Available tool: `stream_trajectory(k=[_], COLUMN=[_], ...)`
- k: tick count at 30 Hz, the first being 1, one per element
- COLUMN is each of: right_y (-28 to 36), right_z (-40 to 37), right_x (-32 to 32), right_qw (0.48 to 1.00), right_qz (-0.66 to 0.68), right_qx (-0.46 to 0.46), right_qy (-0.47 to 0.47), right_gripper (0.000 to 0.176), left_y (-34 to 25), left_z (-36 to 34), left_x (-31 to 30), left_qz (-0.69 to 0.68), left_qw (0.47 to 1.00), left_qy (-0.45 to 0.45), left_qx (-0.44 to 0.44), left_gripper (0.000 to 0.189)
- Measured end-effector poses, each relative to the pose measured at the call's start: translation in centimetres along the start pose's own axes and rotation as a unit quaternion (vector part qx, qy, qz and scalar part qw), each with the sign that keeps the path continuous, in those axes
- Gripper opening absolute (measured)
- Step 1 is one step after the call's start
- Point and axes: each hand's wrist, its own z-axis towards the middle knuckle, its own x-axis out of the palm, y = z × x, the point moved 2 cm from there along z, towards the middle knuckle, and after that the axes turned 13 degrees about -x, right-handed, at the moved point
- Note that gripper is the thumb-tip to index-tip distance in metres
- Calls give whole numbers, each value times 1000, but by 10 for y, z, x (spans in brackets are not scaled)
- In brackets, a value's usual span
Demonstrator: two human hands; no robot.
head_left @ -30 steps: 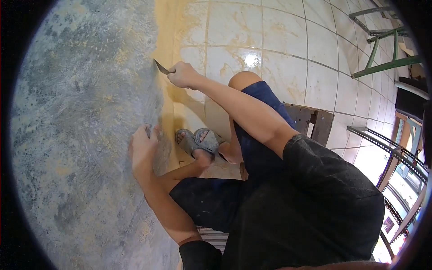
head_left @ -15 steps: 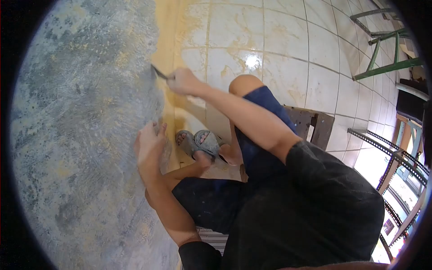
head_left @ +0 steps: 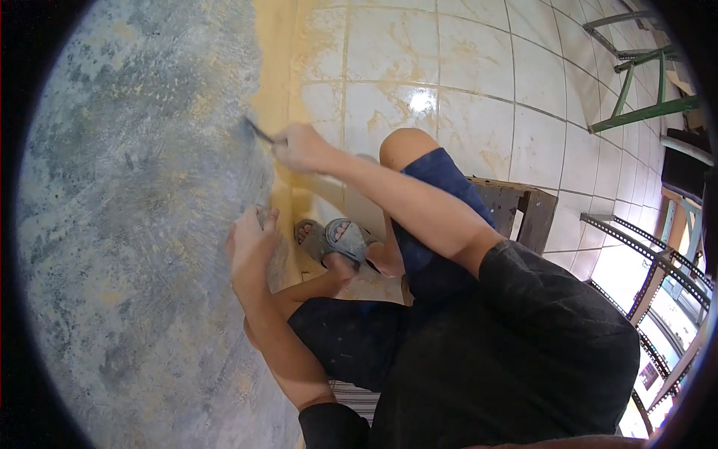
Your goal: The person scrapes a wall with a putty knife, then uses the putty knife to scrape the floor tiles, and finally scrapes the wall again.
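My right hand (head_left: 301,148) is closed round the handle of a putty knife (head_left: 259,131). The dark, thin blade points left, and its tip meets the patchy grey wall (head_left: 149,194) beside a yellow-beige strip (head_left: 278,67). Lower down, near the wall's bottom edge, is my left hand (head_left: 250,243), thumb up and fingers curled. A small dark greyish patch shows between its thumb and fingers; I cannot tell what it holds. Fresh-looking grey smears cover the wall around both hands.
White floor tiles (head_left: 396,45) carry beige smears. My sandalled feet (head_left: 344,238) are close to the wall, and a worn wooden stool (head_left: 535,217) stands beside my leg. Green metal legs (head_left: 643,112) and a perforated metal rack (head_left: 651,258) are at the right.
My right hand and the putty knife have shifted slightly down, with the blade tip a little further left over the grey wall. My left hand has moved only slightly.
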Motion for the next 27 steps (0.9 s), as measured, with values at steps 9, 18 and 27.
stream_trajectory(k=[9,18,27], right_y=[3,23,67], right_z=[16,-23,-22], right_x=[-13,-3,-31], right_qw=[998,999,999], right_qz=[22,16,20], right_qx=[61,-48,-9], right_qy=[21,2,34], right_gripper=[28,27,30], left_y=[-1,0,6], left_z=[-5,-11,-4], left_x=[-2,-5,-1], left_qz=[-12,-22,1], left_qw=[1000,1000,1000], left_qy=[11,-6,-21], left_qx=[-2,7,10], left_gripper=[45,44,44])
